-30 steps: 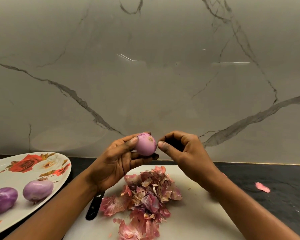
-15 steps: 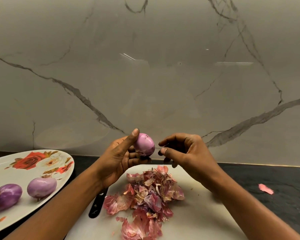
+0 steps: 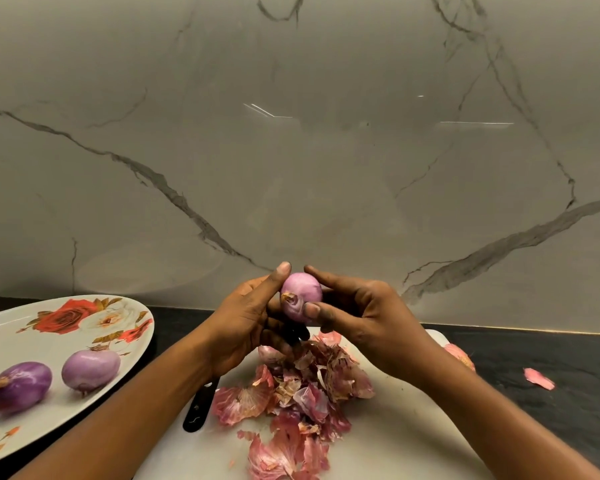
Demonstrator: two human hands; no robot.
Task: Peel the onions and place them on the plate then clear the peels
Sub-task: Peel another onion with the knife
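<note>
left hand [image 3: 246,320] and right hand [image 3: 364,317] both grip peeled onion [image 3: 300,297] | above peels [image 3: 302,393] on cutting board [image 3: 413,427] | two onions [image 3: 90,370] on plate [image 3: 42,344]

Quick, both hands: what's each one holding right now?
Left hand: holding the small round purple onion.
Right hand: fingers and thumb pinch the same onion.

My left hand [image 3: 246,327] and right hand [image 3: 364,320] are bare. My left forearm [image 3: 118,420] and right forearm [image 3: 492,420] are bare as far as shown. My thumbnails [image 3: 284,268] are short and rounded.
</note>
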